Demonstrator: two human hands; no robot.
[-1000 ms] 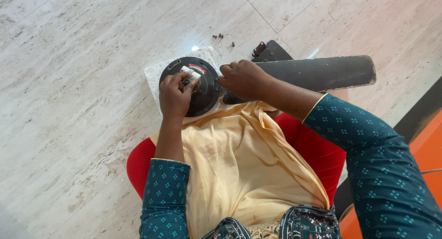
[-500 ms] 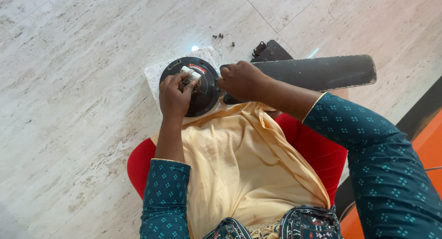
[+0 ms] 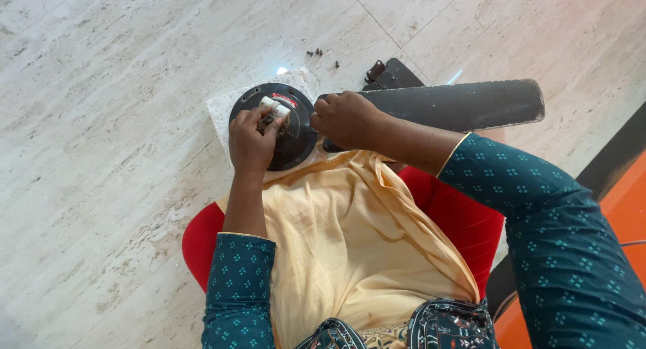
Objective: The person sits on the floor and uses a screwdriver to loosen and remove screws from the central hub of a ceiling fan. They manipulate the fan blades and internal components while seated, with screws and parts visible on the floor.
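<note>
A round black ceiling fan motor [image 3: 291, 142] rests on a white cloth [image 3: 225, 112] on the floor in front of my knees. My left hand [image 3: 252, 142] lies on top of the motor, fingers pinched at the small white and metal parts at its hub [image 3: 274, 109]. My right hand [image 3: 347, 119] is closed at the motor's right edge, where a long black fan blade [image 3: 464, 104] meets it. What the right fingers hold is hidden.
Several small dark screws [image 3: 315, 52] lie on the pale marble floor beyond the motor. A second black blade end with a bracket [image 3: 389, 72] sits behind the long blade. A yellow cloth [image 3: 350, 241] covers my lap, over a red seat [image 3: 202, 245]. An orange and black object [image 3: 622, 187] stands at right.
</note>
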